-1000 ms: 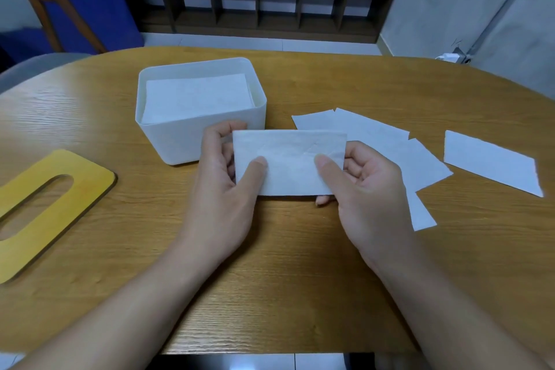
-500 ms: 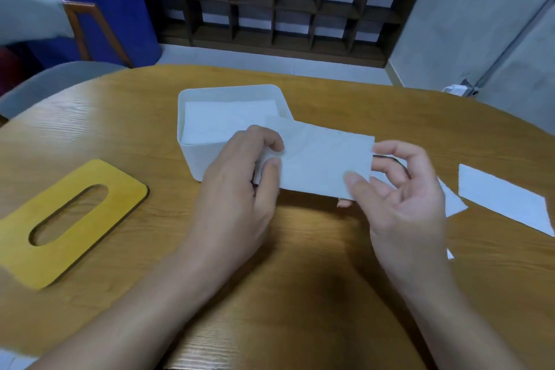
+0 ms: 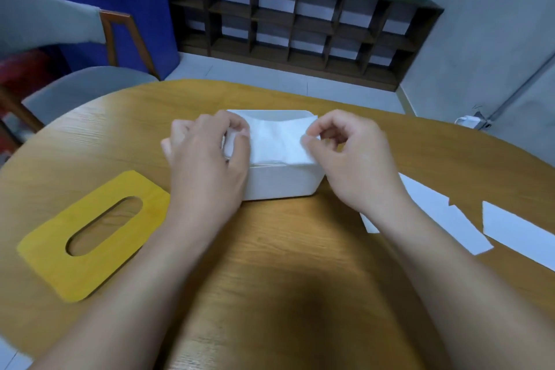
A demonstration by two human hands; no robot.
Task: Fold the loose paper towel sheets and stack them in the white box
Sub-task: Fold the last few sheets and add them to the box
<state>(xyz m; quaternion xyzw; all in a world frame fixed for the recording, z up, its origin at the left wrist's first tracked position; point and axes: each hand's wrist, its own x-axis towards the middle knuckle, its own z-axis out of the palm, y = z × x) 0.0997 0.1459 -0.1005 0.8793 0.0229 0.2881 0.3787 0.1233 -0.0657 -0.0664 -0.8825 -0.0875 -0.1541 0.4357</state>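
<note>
The person holds a folded paper towel sheet right over the white box, its long axis running from one hand to the other, along the box. The left hand pinches its left end, the right hand pinches its right end, so the hands are apart with the sheet between them. I think it only needs to go straight down. More loose sheets lie on the desk, beside the right hand.
</note>
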